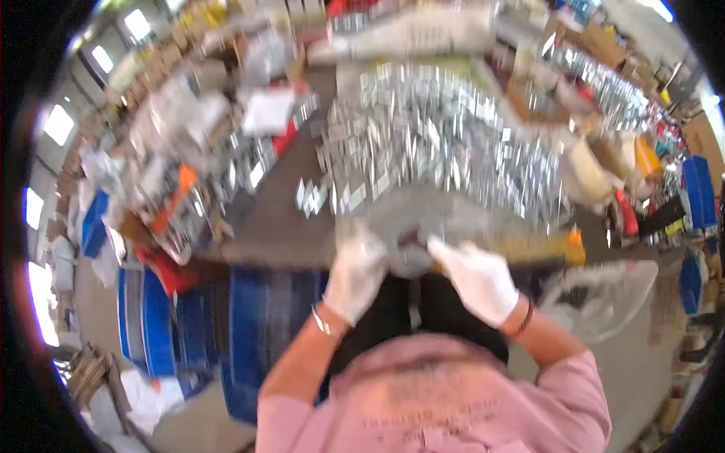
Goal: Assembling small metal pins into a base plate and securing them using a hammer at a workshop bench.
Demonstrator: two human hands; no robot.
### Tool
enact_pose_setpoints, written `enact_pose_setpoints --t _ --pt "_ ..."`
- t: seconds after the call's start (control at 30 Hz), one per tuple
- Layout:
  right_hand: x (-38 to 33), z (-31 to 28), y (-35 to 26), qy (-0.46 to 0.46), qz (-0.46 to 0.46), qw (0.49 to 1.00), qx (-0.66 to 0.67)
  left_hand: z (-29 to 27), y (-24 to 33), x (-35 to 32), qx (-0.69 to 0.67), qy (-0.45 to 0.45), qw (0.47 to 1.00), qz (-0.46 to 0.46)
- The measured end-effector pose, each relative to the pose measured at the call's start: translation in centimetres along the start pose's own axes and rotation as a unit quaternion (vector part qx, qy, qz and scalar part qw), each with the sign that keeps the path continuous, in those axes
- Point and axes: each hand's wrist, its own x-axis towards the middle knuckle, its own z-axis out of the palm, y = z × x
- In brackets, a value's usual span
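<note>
At the near edge of the counter (283, 189), a small grey thing (410, 260) sits between the gloved hands, just right of the left hand (356, 275) and just left of the right hand (476, 281), whose fingers point inward at it; blur hides its long axis and which hand is nearer. Both hands look partly curled, but I cannot tell whether either pinches it. Beyond, silvery pieces (415, 128) cover much of the counter, with blue bins (260, 332) below left and windows (58, 124) along the room's left wall.
</note>
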Motion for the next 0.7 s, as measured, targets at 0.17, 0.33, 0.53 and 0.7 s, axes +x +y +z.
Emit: enact_pose_setpoints --t 0.17,0.33,0.53,0.7 --pt "1.6 0.6 2.0 0.029 0.023 0.985 0.168 -0.9 1.2 -0.6 -0.035 -0.076 0.993 -0.088" --pt "3.3 0.4 2.3 0.012 0.017 1.0 -0.012 -0.4 0.7 -0.6 -0.046 -0.045 0.996 -0.067" --pt "0.8 1.1 -0.6 -0.015 0.034 0.999 0.0 -0.7 1.2 -0.7 -0.057 -0.04 0.995 -0.074" --pt "0.0 1.5 -0.4 -0.099 0.094 0.98 0.145 -0.6 0.9 -0.8 -0.04 -0.035 0.997 -0.059"
